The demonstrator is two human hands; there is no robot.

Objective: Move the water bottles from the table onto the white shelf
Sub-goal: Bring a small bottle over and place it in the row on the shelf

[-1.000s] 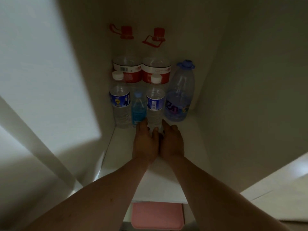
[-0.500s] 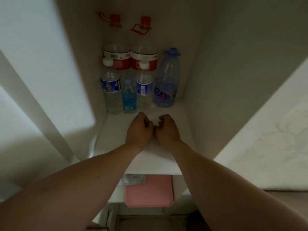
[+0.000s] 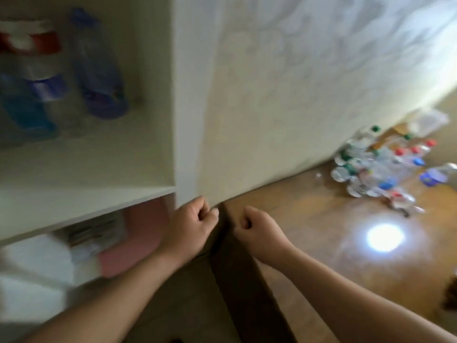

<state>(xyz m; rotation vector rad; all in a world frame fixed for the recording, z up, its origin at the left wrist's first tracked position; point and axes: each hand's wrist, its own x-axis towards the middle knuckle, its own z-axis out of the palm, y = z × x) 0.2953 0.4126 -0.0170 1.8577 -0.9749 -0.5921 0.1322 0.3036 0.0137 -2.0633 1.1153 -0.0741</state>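
Several water bottles [image 3: 378, 167] with red, green and blue caps stand crowded on the brown wooden table [image 3: 321, 243] at the far right, by the wall. On the white shelf [image 3: 86, 169] at the upper left stand blurred bottles, among them a tall purple-tinted bottle [image 3: 99, 70] and a small blue bottle [image 3: 27, 112]. My left hand [image 3: 190, 226] and my right hand [image 3: 259, 231] are both curled into loose fists with nothing in them. They hover side by side in front of the shelf's right edge, over the table's near corner.
A pale patterned wall [image 3: 309, 82] runs behind the table. Below the shelf board lie a pink flat object [image 3: 138, 233] and white items [image 3: 37, 263]. A bright lamp reflection [image 3: 384, 237] shines on the tabletop. The whole view is motion-blurred.
Both hands have pulled back out of the shelf, closing into fists. The view has swung right, so the table with its bottles is now visible.
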